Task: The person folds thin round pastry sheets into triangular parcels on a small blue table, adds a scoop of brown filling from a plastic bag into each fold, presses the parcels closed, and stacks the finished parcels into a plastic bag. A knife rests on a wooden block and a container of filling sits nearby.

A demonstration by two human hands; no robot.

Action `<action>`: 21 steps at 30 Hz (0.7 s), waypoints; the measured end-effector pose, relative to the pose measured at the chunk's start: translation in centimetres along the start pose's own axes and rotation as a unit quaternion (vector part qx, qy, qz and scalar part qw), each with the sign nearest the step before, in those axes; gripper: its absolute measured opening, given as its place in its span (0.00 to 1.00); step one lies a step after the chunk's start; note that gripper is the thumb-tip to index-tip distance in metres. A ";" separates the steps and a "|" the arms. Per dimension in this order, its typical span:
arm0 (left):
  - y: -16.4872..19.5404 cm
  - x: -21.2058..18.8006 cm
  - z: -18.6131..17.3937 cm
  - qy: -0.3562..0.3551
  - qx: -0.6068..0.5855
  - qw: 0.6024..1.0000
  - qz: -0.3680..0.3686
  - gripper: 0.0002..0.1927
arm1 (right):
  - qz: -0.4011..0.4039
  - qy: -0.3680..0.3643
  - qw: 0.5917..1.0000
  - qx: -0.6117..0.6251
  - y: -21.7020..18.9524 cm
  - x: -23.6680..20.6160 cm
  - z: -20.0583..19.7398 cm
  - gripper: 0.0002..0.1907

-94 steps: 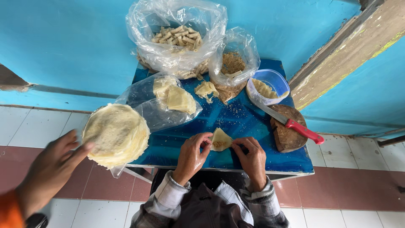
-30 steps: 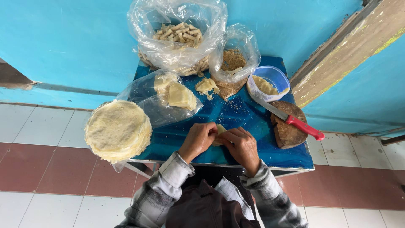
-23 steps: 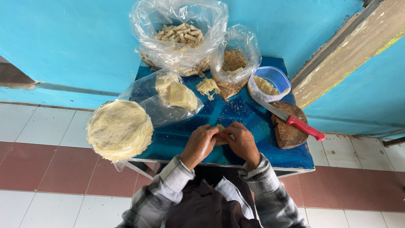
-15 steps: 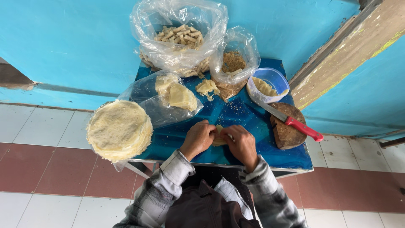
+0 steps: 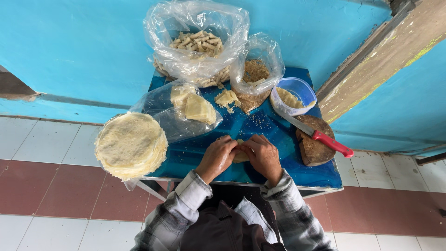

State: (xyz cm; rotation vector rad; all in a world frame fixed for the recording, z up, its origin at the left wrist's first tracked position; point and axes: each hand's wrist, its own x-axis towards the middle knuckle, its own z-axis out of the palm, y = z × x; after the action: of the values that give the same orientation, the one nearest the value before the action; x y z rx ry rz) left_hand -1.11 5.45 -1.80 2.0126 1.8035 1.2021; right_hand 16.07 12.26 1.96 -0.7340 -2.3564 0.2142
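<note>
A person stood at a small blue table (image 5: pixel 320 174), seen from above, both hands together near the middle of its front edge. The left hand (image 5: pixel 216 156) and right hand (image 5: pixel 262 155) were curled around a pale wrapper piece (image 5: pixel 240 157), fingers pressing on it from both sides — only a sliver showed between them, so its exact fold could not be told.

As a judgement, the work looked well along but far from over: a big clear bag of finished rolls (image 5: pixel 197 42) sat full at the back left corner, while a thick stack of round wrappers (image 5: pixel 131 145) hung over the front left edge, unused.

Packages, by place:
- A clear plastic bag of folded wrappers (image 5: pixel 193 108) lay flat on the left half of the table, just beside the stack.
- A smaller clear bag of brown crumbs (image 5: pixel 255 72) stood open at the back edge, near the middle.
- A round blue tub (image 5: pixel 293 95) with pale filling sat at the back right.
- A red-handled knife (image 5: pixel 316 135) rested across a dark round board (image 5: pixel 313 149) by the right edge.

No labels or signs showed — only plain blue wall behind.
</note>
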 end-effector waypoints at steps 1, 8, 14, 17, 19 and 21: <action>-0.2 0.1 0.2 -0.001 0.010 1.000 -0.001 0.04 | -0.004 0.001 1.000 -0.002 -0.1 -0.1 -0.1 0.03; -0.8 1.6 0.0 0.000 0.001 1.000 -0.007 0.01 | -0.016 -0.009 1.000 -0.018 0.2 0.2 -0.5 0.03; -0.2 0.7 -0.3 -0.001 -0.026 1.000 0.009 0.06 | -0.027 0.011 0.999 -0.029 0.1 0.3 -0.4 0.03; -0.4 1.1 -0.1 0.008 0.014 1.000 0.024 0.05 | -0.034 0.036 0.997 -0.067 -0.8 -0.3 -0.4 0.06; -0.5 1.0 0.2 0.010 0.025 0.999 0.020 0.06 | -0.040 0.029 0.996 -0.069 -1.0 -0.3 -0.4 0.09; -0.5 1.0 0.4 0.014 0.035 0.999 0.013 0.07 | -0.003 -0.011 0.997 -0.072 -0.6 0.4 -0.4 0.05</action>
State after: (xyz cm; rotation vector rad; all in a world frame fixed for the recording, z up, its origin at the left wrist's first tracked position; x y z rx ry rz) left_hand -1.25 6.64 -1.93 2.0744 1.8618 1.1954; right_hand 15.80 11.95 2.73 -0.7956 -2.4129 0.0487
